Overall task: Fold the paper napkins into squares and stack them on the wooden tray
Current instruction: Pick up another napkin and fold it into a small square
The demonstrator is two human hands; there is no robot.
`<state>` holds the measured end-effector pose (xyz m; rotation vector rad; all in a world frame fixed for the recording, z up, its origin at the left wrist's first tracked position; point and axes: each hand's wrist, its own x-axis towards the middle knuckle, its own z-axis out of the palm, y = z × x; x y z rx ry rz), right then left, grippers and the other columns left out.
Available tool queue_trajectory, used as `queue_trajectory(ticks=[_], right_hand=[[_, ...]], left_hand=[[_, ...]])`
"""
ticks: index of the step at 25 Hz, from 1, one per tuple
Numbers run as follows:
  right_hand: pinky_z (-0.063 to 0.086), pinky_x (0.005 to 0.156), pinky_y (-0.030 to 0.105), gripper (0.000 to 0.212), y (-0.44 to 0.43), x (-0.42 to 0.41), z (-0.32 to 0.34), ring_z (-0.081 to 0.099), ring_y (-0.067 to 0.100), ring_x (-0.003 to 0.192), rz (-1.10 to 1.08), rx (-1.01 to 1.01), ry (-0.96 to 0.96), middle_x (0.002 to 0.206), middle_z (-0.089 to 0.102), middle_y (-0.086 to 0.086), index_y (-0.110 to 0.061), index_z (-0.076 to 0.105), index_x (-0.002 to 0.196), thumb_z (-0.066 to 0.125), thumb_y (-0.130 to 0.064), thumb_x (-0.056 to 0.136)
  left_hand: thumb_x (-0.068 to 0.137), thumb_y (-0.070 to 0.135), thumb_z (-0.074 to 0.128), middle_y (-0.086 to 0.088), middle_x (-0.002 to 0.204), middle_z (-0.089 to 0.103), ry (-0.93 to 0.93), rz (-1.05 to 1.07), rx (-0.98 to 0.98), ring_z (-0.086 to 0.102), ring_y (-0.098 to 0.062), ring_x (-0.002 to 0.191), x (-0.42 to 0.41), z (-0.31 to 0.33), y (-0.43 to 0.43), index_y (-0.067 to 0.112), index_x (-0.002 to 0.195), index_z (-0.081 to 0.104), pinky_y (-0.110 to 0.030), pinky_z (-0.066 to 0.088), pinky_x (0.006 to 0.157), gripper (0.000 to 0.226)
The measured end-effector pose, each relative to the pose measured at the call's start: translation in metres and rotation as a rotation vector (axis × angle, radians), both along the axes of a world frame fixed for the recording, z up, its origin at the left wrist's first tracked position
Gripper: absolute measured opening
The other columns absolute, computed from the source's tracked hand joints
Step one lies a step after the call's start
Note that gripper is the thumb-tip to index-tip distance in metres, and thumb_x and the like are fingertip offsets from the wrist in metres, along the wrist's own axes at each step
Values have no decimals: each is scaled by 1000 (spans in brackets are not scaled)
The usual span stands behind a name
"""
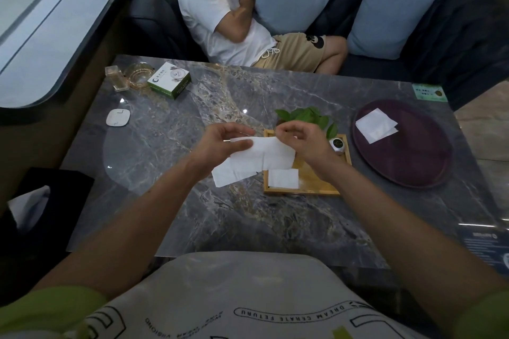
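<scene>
Both hands held one paper napkin (261, 158) above the wooden tray (316, 187). The left hand (220, 143) pinched its left edge. The right hand (305, 140), fingers curled, gripped its right end.

Dark grey marble-patterned table (165, 173), veined in white and ochre, its polished top marked by small light reflections. Dark tufted sofa (454, 36) set along the far side; two pale blue cushions (388, 22) propped against its back. Curved grey ledge (49, 44) seen at upper left. Tan tiled floor (479, 124) visible at right.
</scene>
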<state>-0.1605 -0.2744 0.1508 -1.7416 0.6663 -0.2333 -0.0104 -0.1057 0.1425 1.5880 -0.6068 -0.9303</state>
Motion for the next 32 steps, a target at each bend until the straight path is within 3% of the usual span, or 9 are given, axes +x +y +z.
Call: queue_trajectory(ticks=[3, 5, 9, 13, 17, 19, 26, 29, 32], right_hand=[[43, 70, 9, 8, 2, 2, -3, 63, -9, 80, 23, -51, -15, 81, 71, -24, -29, 72, 84, 73, -22, 84], [43, 70, 11, 9, 3, 3, -5, 64, -6, 77, 22, -64, -31, 78, 72, -19, -26, 72, 83, 74, -17, 83], [46, 71, 15, 10, 9, 6, -4, 66, -1, 80, 47, -78, -82, 83, 72, -16, -25, 72, 84, 73, -14, 84], [52, 77, 26, 7, 12, 8, -1, 67, 5, 88, 66, -110, -69, 93, 72, -7, -16, 73, 92, 72, -18, 85], [53, 80, 31, 14, 14, 10, 2, 66, 7, 92, 112, -141, -20, 97, 71, -8, -19, 72, 98, 73, -25, 85], [51, 81, 30, 11, 13, 11, 2, 65, 7, 91, 148, -186, 4, 92, 71, -10, -18, 73, 95, 72, -24, 86], [44, 71, 21, 4, 15, 13, 3, 59, -5, 79, 163, -219, 18, 82, 67, -16, -20, 72, 87, 68, -20, 88], [43, 71, 21, 7, 12, 12, 1, 59, -1, 80, 122, -221, 23, 86, 68, -8, -13, 73, 90, 68, -18, 89], [44, 67, 18, 8, 6, 7, 0, 57, -3, 75, 78, -196, 24, 85, 68, -4, -11, 73, 89, 69, -17, 88]], left_hand=[[82, 4, 74, -2, 101, 71, -21, 2, -7, 67, -10, 83, -1, -1, -1, 7, 100, 72, -20, 52, 61, 19], [82, 8, 75, 0, 99, 72, -35, -4, 12, 67, -7, 79, 1, -2, -1, 9, 99, 73, -19, 51, 59, 17], [82, 23, 76, 1, 86, 75, -72, -75, 53, 67, -5, 73, 4, -2, -2, 15, 92, 77, -19, 50, 60, 12], [83, 20, 75, 6, 76, 74, -75, -133, 56, 67, -7, 70, 2, -3, -4, 19, 82, 78, -20, 50, 58, 3], [84, 17, 74, -5, 83, 74, -69, -109, 29, 67, -13, 74, 1, -4, -5, 12, 86, 76, -24, 52, 60, 6], [85, 16, 74, -9, 88, 75, -84, -120, 18, 69, -15, 77, 2, -5, -5, 10, 88, 76, -25, 53, 63, 8], [85, 17, 74, 2, 81, 75, -97, -78, 31, 68, -10, 71, 1, -6, -1, 11, 88, 78, -22, 51, 58, 7], [83, 15, 75, 1, 83, 74, -114, -26, 46, 66, -6, 70, 3, -7, 1, 8, 90, 78, -21, 50, 61, 10], [82, 15, 76, -7, 89, 74, -130, 7, 71, 67, -15, 78, 6, -10, 5, 7, 92, 77, -30, 53, 70, 13]])
